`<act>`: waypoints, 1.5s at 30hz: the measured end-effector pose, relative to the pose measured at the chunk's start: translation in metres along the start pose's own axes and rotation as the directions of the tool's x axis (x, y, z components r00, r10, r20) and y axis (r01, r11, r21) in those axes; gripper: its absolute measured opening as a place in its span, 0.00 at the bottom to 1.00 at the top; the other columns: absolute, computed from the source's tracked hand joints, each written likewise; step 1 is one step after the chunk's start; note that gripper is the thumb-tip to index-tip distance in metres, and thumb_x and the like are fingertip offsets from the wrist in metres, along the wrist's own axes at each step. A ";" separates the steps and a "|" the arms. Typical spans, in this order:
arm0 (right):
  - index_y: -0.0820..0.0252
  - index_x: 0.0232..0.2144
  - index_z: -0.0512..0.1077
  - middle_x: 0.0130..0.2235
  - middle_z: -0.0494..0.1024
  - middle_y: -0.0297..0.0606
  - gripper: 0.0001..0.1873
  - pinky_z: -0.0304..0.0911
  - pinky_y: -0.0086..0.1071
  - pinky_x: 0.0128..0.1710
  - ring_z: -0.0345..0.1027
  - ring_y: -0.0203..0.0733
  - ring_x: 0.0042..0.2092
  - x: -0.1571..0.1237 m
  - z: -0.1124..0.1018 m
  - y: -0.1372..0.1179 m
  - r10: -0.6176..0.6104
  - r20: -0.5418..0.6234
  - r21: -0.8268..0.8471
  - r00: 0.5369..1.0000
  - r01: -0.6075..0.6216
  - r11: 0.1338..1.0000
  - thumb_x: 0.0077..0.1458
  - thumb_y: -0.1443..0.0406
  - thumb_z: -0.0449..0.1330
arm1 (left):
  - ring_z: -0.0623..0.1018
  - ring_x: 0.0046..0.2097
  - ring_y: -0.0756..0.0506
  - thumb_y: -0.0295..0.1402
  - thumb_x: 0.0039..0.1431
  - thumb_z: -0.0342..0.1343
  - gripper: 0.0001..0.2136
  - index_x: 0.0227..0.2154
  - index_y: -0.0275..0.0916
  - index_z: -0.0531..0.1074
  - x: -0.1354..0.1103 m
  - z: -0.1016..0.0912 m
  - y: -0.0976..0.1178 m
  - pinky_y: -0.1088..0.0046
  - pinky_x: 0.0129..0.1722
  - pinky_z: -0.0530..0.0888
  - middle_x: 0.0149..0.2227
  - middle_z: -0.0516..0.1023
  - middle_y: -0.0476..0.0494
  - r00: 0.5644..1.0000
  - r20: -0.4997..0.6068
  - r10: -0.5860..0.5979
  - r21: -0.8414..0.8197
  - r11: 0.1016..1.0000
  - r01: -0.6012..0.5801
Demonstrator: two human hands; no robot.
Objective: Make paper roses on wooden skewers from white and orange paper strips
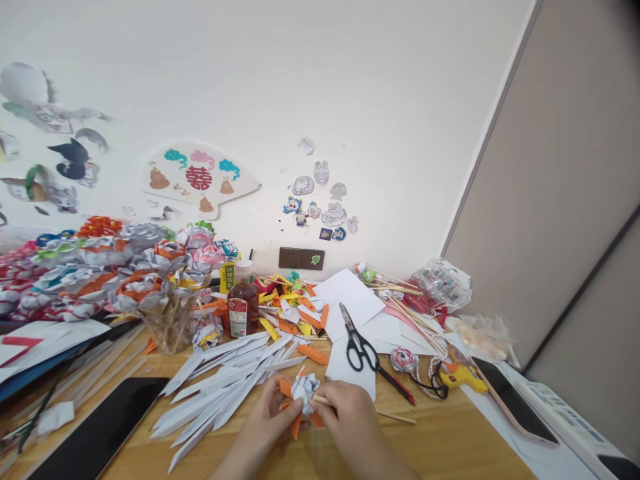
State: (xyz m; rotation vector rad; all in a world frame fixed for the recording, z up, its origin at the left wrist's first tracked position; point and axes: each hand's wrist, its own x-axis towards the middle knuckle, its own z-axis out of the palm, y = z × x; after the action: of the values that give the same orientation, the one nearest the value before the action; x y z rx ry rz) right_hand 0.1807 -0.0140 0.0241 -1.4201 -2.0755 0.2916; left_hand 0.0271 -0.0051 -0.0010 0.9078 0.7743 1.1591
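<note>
A white paper flower with orange outer petals (305,392) is between my two hands, low in the middle of the head view. My left hand (274,412) grips it from the left, thumb against the white folds. Fingers of my right hand (347,408) are closed round a thin wooden stick (323,401) at the flower's right side. A stick end (400,419) shows beyond that hand, probably the same one. Folded white paper strips (215,387) lie fanned out to the left. Black-handled scissors (361,350) rest on white paper sheets (345,293) behind the right hand.
Many paper flowers (140,290) stand at the back left. A bottle of dark red liquid (241,307) stands by orange and yellow paper pieces (295,313). A dark tablet-like slab (100,430) lies left; a yellow glue gun (463,377) and a phone (515,400) lie right.
</note>
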 end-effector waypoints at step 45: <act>0.59 0.20 0.72 0.21 0.70 0.29 0.09 0.48 0.25 0.25 0.60 0.34 0.25 -0.002 -0.007 -0.007 0.080 0.026 0.166 0.996 -0.084 0.983 0.49 0.71 0.59 | 0.78 0.33 0.44 0.42 0.38 0.70 0.18 0.27 0.41 0.68 0.000 0.002 0.006 0.66 0.35 0.75 0.29 0.77 0.51 0.999 -0.002 0.047 0.055 0.997 -0.047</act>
State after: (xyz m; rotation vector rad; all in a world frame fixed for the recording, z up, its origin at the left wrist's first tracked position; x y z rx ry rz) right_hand 0.1798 -0.0196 0.0320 -1.4081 -1.9607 0.5028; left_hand 0.0264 -0.0042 0.0055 0.9746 0.7943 1.1850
